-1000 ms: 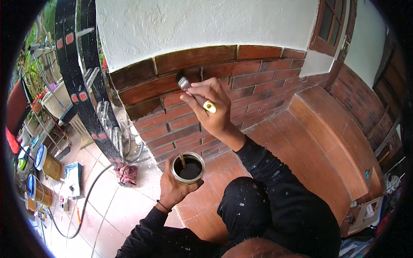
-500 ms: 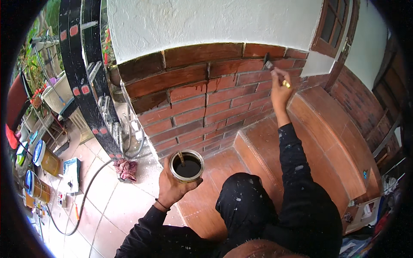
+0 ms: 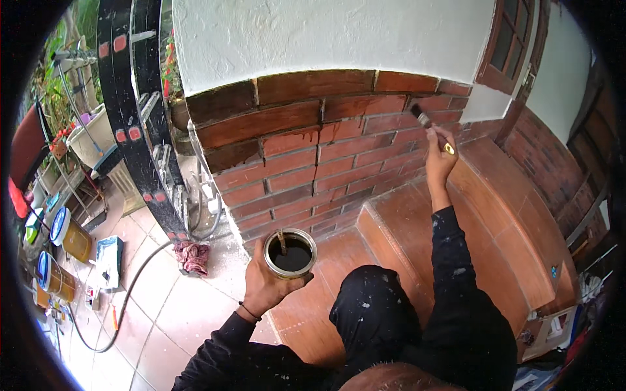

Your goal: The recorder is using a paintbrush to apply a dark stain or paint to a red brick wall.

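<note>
Dark liquid fills part of an open metal can, with a stick leaning inside it. My left hand is wrapped round the can from below and its left side. A paintbrush with dark bristles is gripped in my right hand, its yellow handle end showing by the fingers. The bristles are at the brick wall, below the top row at the right; I cannot tell whether they touch. Upper bricks look dark, wet and glossy, with drips running down; lower bricks are paler and matt.
Tiled steps rise to the right below the wall. A black ladder stands at the left. On the pale tiles are a crumpled rag, a dark hose, a paint tray and lidded buckets.
My right hand has moved the brush down and slightly right, off the top brick row. The top right brick looks more evenly dark. My left hand still holds the can.
</note>
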Motion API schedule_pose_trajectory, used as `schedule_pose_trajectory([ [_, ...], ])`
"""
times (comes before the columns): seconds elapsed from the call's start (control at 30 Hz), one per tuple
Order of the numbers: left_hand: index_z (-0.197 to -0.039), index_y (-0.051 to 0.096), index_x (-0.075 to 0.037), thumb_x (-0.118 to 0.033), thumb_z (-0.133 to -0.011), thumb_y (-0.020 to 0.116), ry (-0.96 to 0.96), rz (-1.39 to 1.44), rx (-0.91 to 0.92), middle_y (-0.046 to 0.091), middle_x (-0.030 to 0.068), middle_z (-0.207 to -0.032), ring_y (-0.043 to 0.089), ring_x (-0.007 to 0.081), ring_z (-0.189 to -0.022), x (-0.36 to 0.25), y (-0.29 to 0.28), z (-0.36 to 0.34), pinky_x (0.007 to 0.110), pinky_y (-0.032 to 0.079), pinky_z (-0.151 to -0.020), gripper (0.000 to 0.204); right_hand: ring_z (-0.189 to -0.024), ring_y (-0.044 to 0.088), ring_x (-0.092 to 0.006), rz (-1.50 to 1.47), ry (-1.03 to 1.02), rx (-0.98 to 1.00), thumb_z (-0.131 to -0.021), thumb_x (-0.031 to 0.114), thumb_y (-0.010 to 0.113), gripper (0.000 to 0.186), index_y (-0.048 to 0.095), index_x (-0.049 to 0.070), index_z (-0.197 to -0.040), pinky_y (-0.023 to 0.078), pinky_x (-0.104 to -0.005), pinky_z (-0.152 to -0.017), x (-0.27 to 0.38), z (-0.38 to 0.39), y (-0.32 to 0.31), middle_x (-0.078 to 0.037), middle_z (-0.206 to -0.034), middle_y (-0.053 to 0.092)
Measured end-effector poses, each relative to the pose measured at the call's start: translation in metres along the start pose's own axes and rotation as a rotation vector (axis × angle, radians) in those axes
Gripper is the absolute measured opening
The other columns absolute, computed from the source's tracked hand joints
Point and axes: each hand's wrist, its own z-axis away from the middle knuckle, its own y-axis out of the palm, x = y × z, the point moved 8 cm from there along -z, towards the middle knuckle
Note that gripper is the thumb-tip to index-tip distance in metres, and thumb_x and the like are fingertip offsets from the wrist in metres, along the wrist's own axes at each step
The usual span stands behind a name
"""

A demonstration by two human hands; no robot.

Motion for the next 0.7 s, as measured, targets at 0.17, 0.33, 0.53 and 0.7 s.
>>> schedule_pose_trajectory([
  [0.17,-0.141,0.048,-0.002,-0.046,-0.067,0.102,0.008,0.041,0.002,0.072,0.0182,-0.13,0.074,0.0353,-0.118,-0.002,0.004,-0.003,0.043,0.059,-0.1,0.101,-0.095,0.072,-0.0244,0.422,-0.326,0.014,-0.103,0.009,0.072,0.007,0.073,0.003,-0.105,0.056,-0.037,-0.084,0.052,0.008,0.057,-0.009,-0.1,0.073],
  [0.33,-0.142,0.048,-0.003,-0.046,-0.067,0.102,0.019,0.022,0.0,0.072,0.0177,-0.13,0.073,0.0348,-0.119,0.0,0.011,-0.006,0.043,0.059,-0.101,0.102,-0.093,0.068,-0.0349,0.151,-0.398,0.174,-0.099,0.007,0.072,0.003,0.07,0.007,-0.101,0.053,-0.0453,-0.078,0.136,0.072,0.154,-0.013,-0.096,0.069],
  [0.53,-0.144,0.048,-0.004,-0.046,-0.068,0.101,0.005,-0.021,0.009,0.073,0.0175,-0.13,0.073,0.035,-0.119,-0.006,0.015,-0.01,0.043,0.058,-0.102,0.102,-0.101,0.073,-0.0298,-0.116,-0.386,0.403,-0.095,0.0,0.076,0.011,0.071,0.003,-0.105,0.058,-0.039,-0.089,0.195,0.116,0.198,-0.012,-0.105,0.073],
  [0.7,-0.144,0.047,-0.003,-0.046,-0.068,0.101,0.022,0.03,0.012,0.072,0.0179,-0.13,0.073,0.0351,-0.12,0.004,0.015,-0.007,0.043,0.058,-0.102,0.102,-0.109,0.07,-0.0309,0.21,-0.512,-0.014,-0.102,0.004,0.07,0.01,0.073,0.005,-0.111,0.057,-0.0426,-0.091,0.156,0.044,0.107,-0.013,-0.114,0.071],
])
